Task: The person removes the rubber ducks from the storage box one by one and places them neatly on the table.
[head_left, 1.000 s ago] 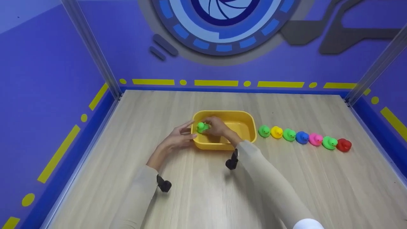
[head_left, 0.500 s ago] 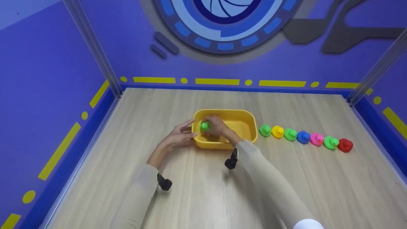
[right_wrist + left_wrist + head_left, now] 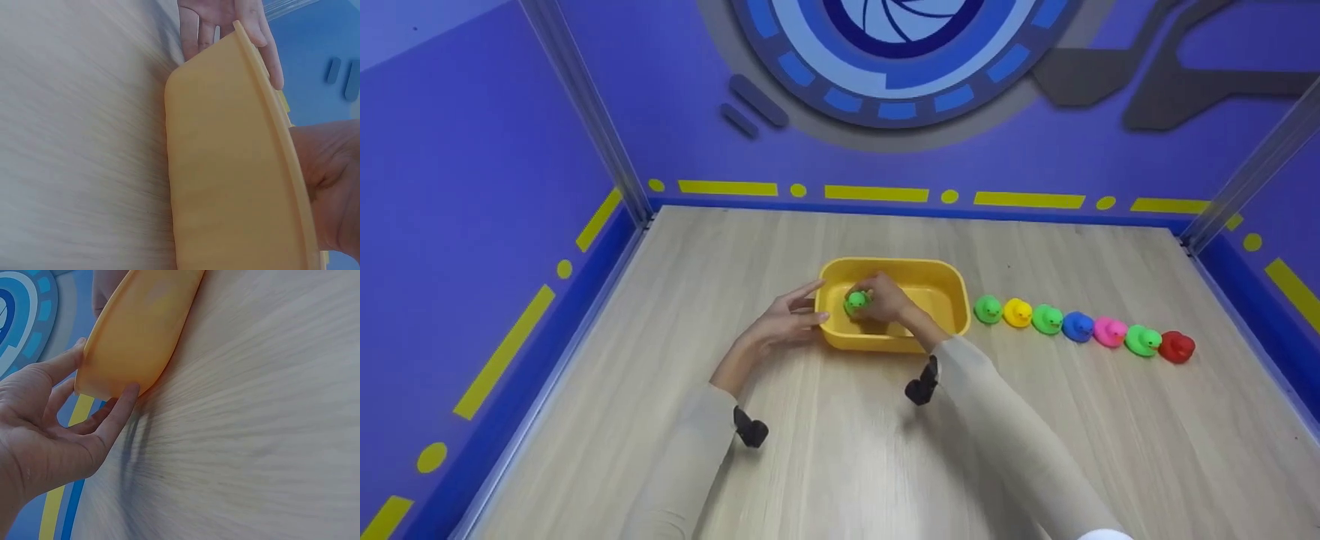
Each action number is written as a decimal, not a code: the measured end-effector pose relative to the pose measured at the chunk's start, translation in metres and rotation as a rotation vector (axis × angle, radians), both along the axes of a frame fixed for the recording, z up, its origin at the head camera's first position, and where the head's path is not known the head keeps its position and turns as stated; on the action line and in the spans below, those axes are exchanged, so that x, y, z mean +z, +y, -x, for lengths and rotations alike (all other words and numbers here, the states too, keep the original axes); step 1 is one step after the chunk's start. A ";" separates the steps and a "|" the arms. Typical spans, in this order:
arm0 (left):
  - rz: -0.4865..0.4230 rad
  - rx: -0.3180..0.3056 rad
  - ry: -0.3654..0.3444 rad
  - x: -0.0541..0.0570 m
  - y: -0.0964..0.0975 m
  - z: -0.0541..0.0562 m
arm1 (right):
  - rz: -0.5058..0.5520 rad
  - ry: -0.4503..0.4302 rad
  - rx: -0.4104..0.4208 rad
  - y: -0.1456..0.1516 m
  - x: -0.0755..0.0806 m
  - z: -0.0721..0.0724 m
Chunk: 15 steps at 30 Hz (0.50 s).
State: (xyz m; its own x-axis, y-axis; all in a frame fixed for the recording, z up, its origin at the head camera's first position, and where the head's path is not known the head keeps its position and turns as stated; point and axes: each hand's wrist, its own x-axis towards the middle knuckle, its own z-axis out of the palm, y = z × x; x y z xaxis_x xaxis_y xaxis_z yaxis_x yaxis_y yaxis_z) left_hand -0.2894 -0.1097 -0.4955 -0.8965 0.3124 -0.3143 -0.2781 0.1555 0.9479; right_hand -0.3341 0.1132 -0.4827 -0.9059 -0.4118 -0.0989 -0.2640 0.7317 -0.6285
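A yellow plastic bin (image 3: 877, 343) stands on the wooden table. Inside its left part, my right hand (image 3: 887, 298) pinches a green rubber duck (image 3: 855, 303), whose head faces the camera. My left hand (image 3: 784, 322) is at the bin's left end from outside. In the left wrist view, the fingertips of that left hand (image 3: 56, 424) touch the outer end wall of the bin (image 3: 135, 337), fingers spread and fairly straight. The right wrist view has the near side wall of the bin (image 3: 230, 152) hiding the right hand's fingers and the duck; only the wrist side shows.
Right of the bin runs a slanting row of rubber ducks: green (image 3: 988, 309), yellow (image 3: 1018, 313), green (image 3: 1047, 319), blue (image 3: 1078, 327), pink (image 3: 1110, 331), green (image 3: 1143, 340) and red (image 3: 1177, 347). Blue panels (image 3: 720, 157) wall the table at the back and sides.
My right hand has shifted slightly right inside the bin, bringing the green duck away from the left end wall and turning it toward the camera. The left hand stays at the bin's end.
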 end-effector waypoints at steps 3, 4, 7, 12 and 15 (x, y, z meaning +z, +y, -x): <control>-0.002 -0.002 0.001 0.001 0.002 0.000 | -0.001 0.001 -0.002 0.003 0.002 -0.001; -0.007 0.000 -0.002 0.001 0.002 0.001 | 0.001 0.000 0.000 0.004 0.003 -0.002; -0.017 0.006 -0.006 0.001 0.001 0.001 | 0.016 -0.003 0.009 0.006 0.005 -0.004; -0.022 0.008 -0.019 0.000 0.001 0.000 | 0.049 0.015 0.042 0.009 0.012 -0.011; -0.021 0.004 -0.019 0.001 0.000 0.000 | 0.088 0.049 0.078 0.012 0.017 -0.018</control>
State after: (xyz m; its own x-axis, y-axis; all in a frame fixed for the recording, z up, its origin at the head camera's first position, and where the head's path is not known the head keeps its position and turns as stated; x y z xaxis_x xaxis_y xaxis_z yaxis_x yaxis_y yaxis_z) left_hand -0.2891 -0.1097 -0.4948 -0.8917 0.3151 -0.3249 -0.2969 0.1346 0.9454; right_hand -0.3160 0.1250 -0.4659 -0.8738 -0.4859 -0.0160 -0.3494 0.6506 -0.6742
